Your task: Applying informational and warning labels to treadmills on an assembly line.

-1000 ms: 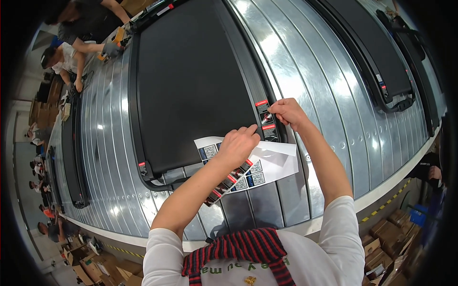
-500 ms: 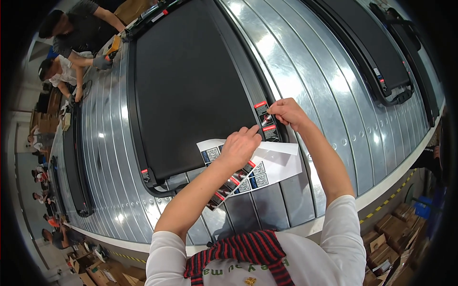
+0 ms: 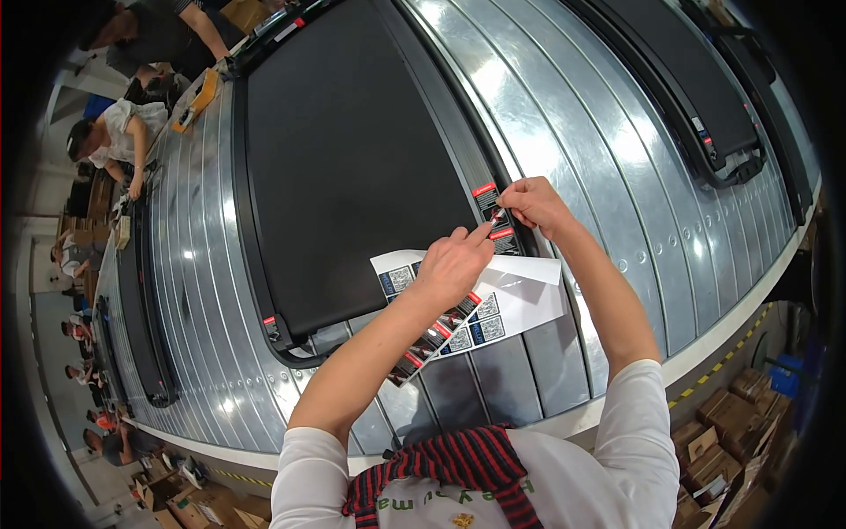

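Note:
A treadmill's running deck [image 3: 352, 159] lies before me, its black belt framed by dark side rails. On the right rail near its closest corner sits a black, red and white warning label [image 3: 502, 236]. My right hand [image 3: 539, 206] pinches at this label's right edge, thumb and index finger together. My left hand [image 3: 455, 266] is closed over printed sticker sheets [image 3: 520, 304], its index finger reaching onto the label. A narrow strip of similar warning labels [image 3: 410, 360] hangs out below the left hand. My left thumb is hidden.
The deck rests on a slatted metal conveyor [image 3: 582, 150]. Another treadmill deck [image 3: 679, 79] lies to the right, and one [image 3: 141, 300] to the left. Co-workers [image 3: 123, 132] stand along the far left edge. Cardboard boxes [image 3: 731, 423] are stacked below at the right.
My left hand has shifted slightly right and up with the sheets, its index finger now on the label. The right hand stays pinched. At far left, a co-worker's gloved hand has drawn back.

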`<state>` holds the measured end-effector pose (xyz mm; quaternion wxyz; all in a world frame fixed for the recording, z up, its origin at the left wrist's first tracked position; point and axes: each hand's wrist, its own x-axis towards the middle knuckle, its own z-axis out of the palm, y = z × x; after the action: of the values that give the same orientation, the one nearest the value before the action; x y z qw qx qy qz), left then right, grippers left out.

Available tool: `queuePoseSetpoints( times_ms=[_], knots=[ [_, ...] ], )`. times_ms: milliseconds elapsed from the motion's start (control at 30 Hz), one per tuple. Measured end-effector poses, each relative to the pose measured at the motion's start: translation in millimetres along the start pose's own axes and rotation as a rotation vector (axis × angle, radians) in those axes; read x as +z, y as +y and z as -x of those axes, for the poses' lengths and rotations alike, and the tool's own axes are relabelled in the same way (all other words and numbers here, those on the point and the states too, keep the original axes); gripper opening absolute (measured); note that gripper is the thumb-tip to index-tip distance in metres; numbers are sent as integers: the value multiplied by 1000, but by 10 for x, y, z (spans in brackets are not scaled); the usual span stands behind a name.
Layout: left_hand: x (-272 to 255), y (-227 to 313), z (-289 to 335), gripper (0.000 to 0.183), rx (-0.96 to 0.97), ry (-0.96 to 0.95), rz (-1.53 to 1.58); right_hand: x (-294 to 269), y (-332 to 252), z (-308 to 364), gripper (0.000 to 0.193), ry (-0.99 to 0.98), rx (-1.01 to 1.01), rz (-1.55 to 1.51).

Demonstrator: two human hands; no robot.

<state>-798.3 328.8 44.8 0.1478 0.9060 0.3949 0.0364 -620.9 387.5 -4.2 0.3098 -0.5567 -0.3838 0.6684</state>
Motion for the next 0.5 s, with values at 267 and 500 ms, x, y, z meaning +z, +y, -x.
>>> queuePoseSetpoints(
  times_ms=[267, 500],
  knots=[
    [35, -34, -35, 13, 28, 0, 23, 29, 15, 22, 11, 59, -43, 27],
    [19, -27, -52, 12, 37, 2, 22, 65, 34, 25, 11, 101, -96, 83]
  ],
)
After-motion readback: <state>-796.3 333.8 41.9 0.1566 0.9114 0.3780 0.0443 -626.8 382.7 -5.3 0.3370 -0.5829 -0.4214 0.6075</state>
